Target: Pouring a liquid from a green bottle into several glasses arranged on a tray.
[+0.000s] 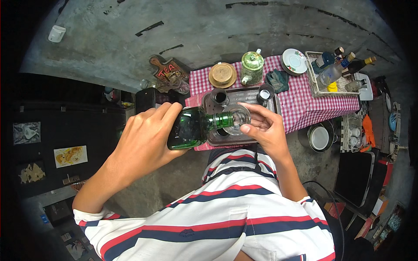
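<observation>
My left hand point(147, 137) grips a green glass bottle point(189, 129), tilted nearly level with its neck pointing right. The bottle's mouth meets the rim of a clear drinking glass point(242, 114), which my right hand point(266, 130) holds with fingers around its right side. Whether liquid flows cannot be told. Below them lies a brown serving tray point(241, 94). On it stand a glass with dark content point(219, 97) at the back left and a dark cup with something white inside point(265, 93) at the back right. Another dark round opening shows partly under the bottle neck.
On the checkered tablecloth point(298, 104) stand a round wooden lidded container point(222, 75), a green teapot point(252, 67), a dark green cloth point(277, 81), stacked plates point(294, 61) and a basket of bottles point(313, 78). A metal pot point(319, 138) sits below right. A wooden board point(168, 70) leans on the wall.
</observation>
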The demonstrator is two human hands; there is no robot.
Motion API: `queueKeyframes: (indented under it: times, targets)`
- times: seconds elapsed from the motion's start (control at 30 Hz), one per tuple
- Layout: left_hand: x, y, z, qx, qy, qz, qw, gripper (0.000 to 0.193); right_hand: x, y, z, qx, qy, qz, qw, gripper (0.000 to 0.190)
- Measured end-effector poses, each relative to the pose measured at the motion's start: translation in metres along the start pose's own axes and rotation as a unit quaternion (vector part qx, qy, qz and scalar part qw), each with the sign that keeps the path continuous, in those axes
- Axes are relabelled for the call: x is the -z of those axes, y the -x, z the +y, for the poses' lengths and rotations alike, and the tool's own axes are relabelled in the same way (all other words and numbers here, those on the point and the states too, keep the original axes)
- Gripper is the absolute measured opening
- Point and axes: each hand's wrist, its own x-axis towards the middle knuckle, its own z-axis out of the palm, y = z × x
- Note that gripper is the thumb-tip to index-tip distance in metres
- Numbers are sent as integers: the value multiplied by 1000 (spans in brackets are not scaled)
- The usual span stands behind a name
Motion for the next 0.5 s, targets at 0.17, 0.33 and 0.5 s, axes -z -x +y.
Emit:
queueKeyframes:
  times: [0.17,0.33,0.5]
  targets:
    - [0,0,6,-6,6,14,1000,61,4,4,-1,9,-3,2,1000,50]
    - [1,1,10,2,2,4,1000,60,10,6,2,11,34,-5,999,50]
    - [0,2,14,0,2,5,1000,60,8,9,-1,7,-15,-1,1000,51]
